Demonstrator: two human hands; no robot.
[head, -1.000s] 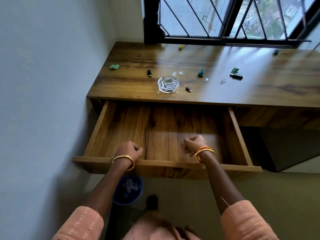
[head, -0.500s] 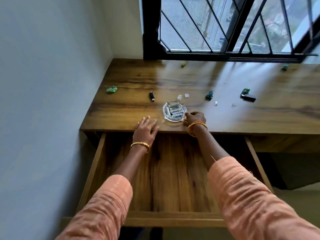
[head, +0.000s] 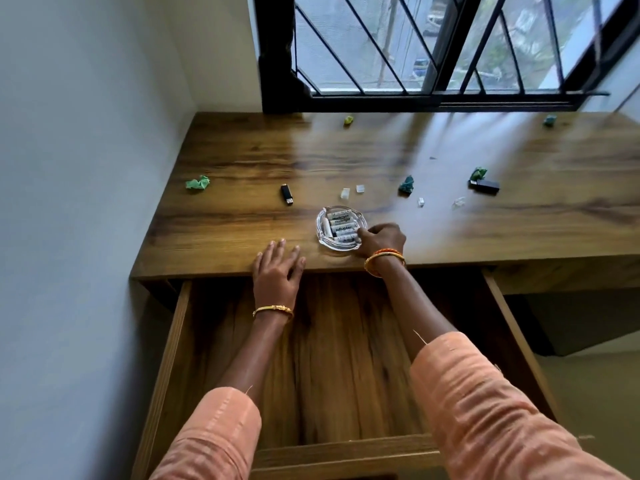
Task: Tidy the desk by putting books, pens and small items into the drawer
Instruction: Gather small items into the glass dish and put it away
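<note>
A round glass dish with several white batteries in it stands near the front edge of the wooden desk. My right hand grips the dish's right rim with curled fingers. My left hand lies flat on the desk's front edge, fingers straight, left of the dish. The drawer below is pulled out and nothing shows on its bare floor. A black USB stick lies left of the dish.
Crumpled green paper bits and small clear plastic pieces are scattered on the desk. A black flat item lies at the right. A wall bounds the left, a barred window the back.
Both hands left the drawer's front rim and went up to the desk. The left hand settled flat on the edge; the right hand closed on the glass dish's rim.
</note>
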